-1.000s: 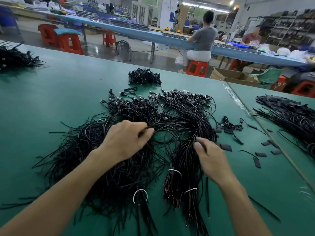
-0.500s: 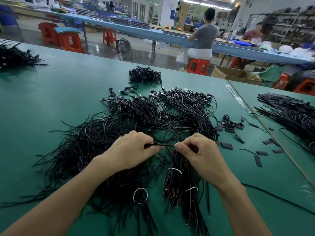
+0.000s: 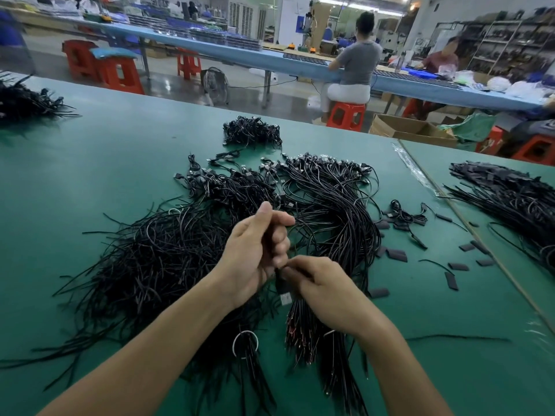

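At a green table (image 3: 90, 163), a worker's right hand (image 3: 326, 291) pinches a short black sleeve (image 3: 283, 285) between thumb and fingertips, just above a heap of black cables (image 3: 168, 259). The left hand (image 3: 255, 247) is curled in a loose fist touching the sleeve's top; what it encloses is hidden. Loose sleeves (image 3: 396, 255) lie scattered to the right.
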Motion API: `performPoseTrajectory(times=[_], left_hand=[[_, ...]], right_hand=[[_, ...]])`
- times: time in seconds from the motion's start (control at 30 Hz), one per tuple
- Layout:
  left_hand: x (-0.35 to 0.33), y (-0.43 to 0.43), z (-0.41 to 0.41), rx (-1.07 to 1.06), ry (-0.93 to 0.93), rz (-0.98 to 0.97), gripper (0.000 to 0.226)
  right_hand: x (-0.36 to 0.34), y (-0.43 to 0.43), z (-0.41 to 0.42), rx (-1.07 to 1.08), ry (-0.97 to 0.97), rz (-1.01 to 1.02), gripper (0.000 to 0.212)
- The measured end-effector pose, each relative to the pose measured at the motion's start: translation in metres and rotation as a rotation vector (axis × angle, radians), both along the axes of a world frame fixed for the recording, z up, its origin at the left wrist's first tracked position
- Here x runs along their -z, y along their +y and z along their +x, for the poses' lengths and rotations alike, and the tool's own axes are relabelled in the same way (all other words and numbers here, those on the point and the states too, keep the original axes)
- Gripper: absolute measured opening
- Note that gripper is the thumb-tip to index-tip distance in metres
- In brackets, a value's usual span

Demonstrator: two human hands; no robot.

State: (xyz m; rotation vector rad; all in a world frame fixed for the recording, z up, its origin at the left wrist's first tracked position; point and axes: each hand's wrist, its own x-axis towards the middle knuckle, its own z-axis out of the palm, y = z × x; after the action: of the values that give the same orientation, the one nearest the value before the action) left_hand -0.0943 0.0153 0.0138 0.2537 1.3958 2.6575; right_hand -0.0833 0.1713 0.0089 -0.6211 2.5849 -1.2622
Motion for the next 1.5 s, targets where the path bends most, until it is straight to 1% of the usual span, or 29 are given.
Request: performPoseTrajectory(times=[0.03,0.1,0.13,0.17,0.2,0.23,0.27,0.33,0.4,0.47,0.53,0.6,0.63,0.67,0.73,0.77,0.8,0.83,0.9,0.93,1.0,1.03,1.07,1.13,1.23,1.3,1.37,1.43,1.5], left_hand=[[0.005,0.001,-0.004,-0.087,0.042,-0.091,0.041],[0.015,0.001,-0.008,-0.223,0.178,-0.419,0.036],[0.019,0.0,-0.008,-0.255,0.245,-0.598,0.033],[0.022,0.0,-0.006,-0.249,0.296,-0.753,0.033],[0.025,-0.001,-0.004,-0.209,0.336,-0.858,0.035],[0.027,-0.002,-0.001,-0.147,0.353,-0.904,0.039],[0.027,-0.001,0.003,-0.07,0.32,-0.891,0.046],[0.024,0.001,0.011,0.063,0.171,-0.785,0.059],[0.019,0.002,0.016,0.142,0.076,-0.72,0.065],[0.01,0.002,0.019,0.24,0.008,-0.585,0.065],[0.003,0.001,0.017,0.328,-0.04,-0.358,0.057],[-0.003,-0.002,0.013,0.34,-0.064,-0.146,0.048],[-0.005,-0.002,0.011,0.32,-0.072,-0.062,0.045],[-0.007,-0.002,0.009,0.29,-0.078,0.005,0.043],[-0.008,-0.002,0.005,0.203,-0.084,0.109,0.043],[-0.007,-0.002,0.002,0.151,-0.06,0.125,0.043],[-0.004,-0.001,-0.001,0.082,-0.021,0.081,0.043],[0.0,-0.001,-0.002,-0.011,0.033,-0.04,0.04],[0.009,0.001,-0.004,-0.227,0.194,-0.452,0.03],[0.014,0.002,-0.003,-0.279,0.276,-0.661,0.028],[0.019,0.001,0.0,-0.233,0.369,-0.968,0.03],[0.02,0.001,0.001,-0.191,0.344,-1.039,0.037],[0.02,-0.001,0.003,-0.144,0.278,-1.021,0.045],[0.016,-0.002,0.006,-0.017,0.123,-0.849,0.058],[0.008,-0.007,0.011,0.204,-0.017,-0.722,0.069],[0.003,-0.012,0.011,0.357,-0.067,-0.566,0.067],[0.0,-0.013,0.01,0.445,-0.087,-0.304,0.056],[-0.003,-0.012,0.007,0.434,-0.093,-0.053,0.046],[-0.006,-0.007,0.005,0.315,-0.093,0.064,0.042]], right_hand=[[-0.001,-0.001,0.001,-0.017,-0.001,0.038,0.026],[-0.005,0.001,0.003,-0.025,0.011,0.082,0.025],[-0.008,0.002,0.003,-0.025,0.023,0.093,0.027],[-0.011,0.004,0.003,-0.029,0.038,0.101,0.028],[-0.015,0.005,0.003,-0.028,0.059,0.101,0.027],[-0.019,0.007,0.002,-0.016,0.085,0.086,0.026],[-0.023,0.01,0.001,0.007,0.114,0.056,0.024],[-0.027,0.016,-0.004,0.068,0.156,-0.032,0.021],[-0.026,0.017,-0.008,0.12,0.176,-0.139,0.022],[-0.023,0.014,-0.009,0.175,0.169,-0.267,0.03],[-0.017,0.009,-0.009,0.248,0.138,-0.357,0.042],[-0.01,0.004,-0.006,0.259,0.099,-0.328,0.043],[-0.008,0.002,-0.004,0.234,0.085,-0.28,0.037],[-0.005,0.0,-0.002,0.2,0.069,-0.23,0.031],[-0.003,-0.004,0.002,0.139,0.053,-0.111,0.037],[-0.004,-0.005,0.003,0.11,0.053,-0.035,0.04],[-0.005,-0.006,0.004,0.083,0.054,0.041,0.037],[-0.006,-0.006,0.005,0.067,0.06,0.106,0.034],[-0.008,-0.006,0.005,0.08,0.085,0.164,0.033],[-0.009,-0.005,0.005,0.094,0.091,0.152,0.033],[-0.012,-0.002,0.004,0.105,0.11,0.126,0.028],[-0.014,-0.001,0.003,0.109,0.12,0.118,0.025],[-0.016,0.001,0.002,0.113,0.121,0.093,0.022],[-0.019,0.006,-0.001,0.127,0.118,-0.032,0.016],[-0.021,0.008,-0.006,0.174,0.163,-0.222,0.015],[-0.02,0.007,-0.007,0.205,0.19,-0.314,0.019],[-0.017,0.003,-0.009,0.228,0.18,-0.356,0.017],[-0.011,-0.001,-0.009,0.237,0.161,-0.311,0.013],[-0.005,-0.005,-0.005,0.205,0.134,-0.224,0.022]])
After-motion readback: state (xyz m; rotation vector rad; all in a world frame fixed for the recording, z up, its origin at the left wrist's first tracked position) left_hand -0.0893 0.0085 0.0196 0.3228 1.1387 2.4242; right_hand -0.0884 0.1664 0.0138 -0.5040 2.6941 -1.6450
